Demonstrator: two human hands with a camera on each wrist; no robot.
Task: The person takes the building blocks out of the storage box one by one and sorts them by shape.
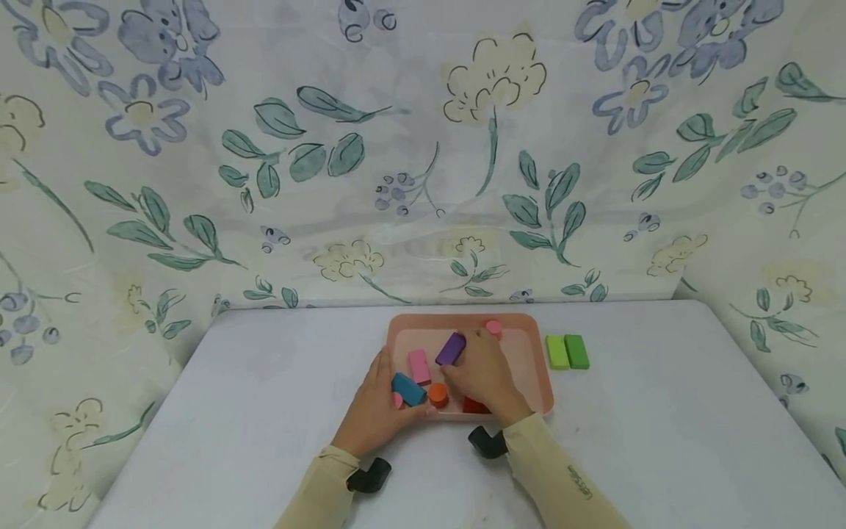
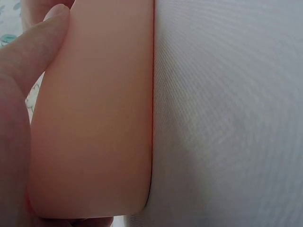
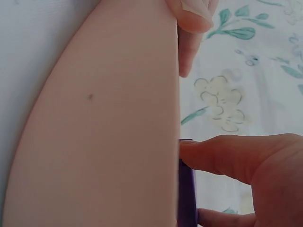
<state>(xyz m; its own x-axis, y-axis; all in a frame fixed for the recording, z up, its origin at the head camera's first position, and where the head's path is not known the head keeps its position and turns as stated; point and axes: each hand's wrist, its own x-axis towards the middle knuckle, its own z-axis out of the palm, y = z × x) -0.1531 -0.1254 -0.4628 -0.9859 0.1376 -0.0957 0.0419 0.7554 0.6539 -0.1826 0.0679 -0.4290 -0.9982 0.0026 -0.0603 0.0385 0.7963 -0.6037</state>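
A shallow pink tray [image 1: 543,382] holds several coloured blocks. My right hand [image 1: 485,367] reaches over its front rim and pinches a purple block [image 1: 451,349] between thumb and fingers; the right wrist view also shows the purple block [image 3: 187,194], partly behind the tray wall. My left hand [image 1: 375,410] holds the tray's front left corner, fingers along the left side and thumb on the front wall. Near it in the tray lie a blue block [image 1: 408,389], a pink block [image 1: 419,366] and an orange round block [image 1: 438,394]. A red block [image 1: 474,405] is partly hidden under my right wrist.
Right of the tray, a yellow-green block [image 1: 557,352] and a green block [image 1: 577,352] lie side by side on the white table [image 1: 661,441]. A pink round block [image 1: 493,328] sits at the tray's back. Floral cloth [image 1: 423,242] stands behind the table.
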